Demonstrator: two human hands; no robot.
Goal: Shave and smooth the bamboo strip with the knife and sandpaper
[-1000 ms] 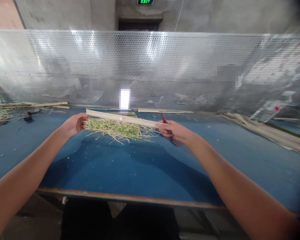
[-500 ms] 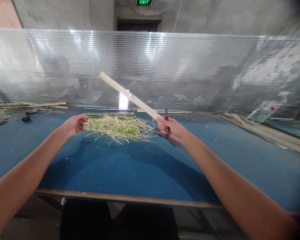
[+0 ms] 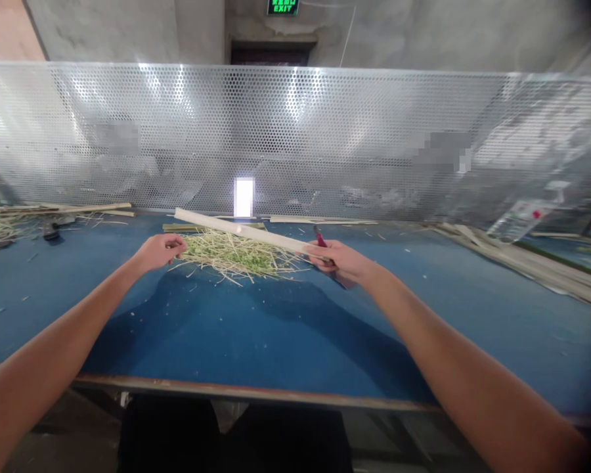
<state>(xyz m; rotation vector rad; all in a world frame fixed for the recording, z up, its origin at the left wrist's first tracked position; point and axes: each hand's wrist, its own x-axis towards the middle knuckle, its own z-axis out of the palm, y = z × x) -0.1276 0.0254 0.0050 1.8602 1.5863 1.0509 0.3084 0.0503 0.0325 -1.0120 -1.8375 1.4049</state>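
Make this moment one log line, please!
right hand: holds pale strip, red tool | left hand: beside shavings pile | surface: blue table

Blue tabletop [image 3: 241, 348] — central heap of shavings [image 3: 241, 255], long strips [image 3: 526, 263] right, slivers [image 3: 4, 230] left

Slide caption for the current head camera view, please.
Right hand holding a pale strip and a partly red tool, left hand near thin shavings on a blue table.
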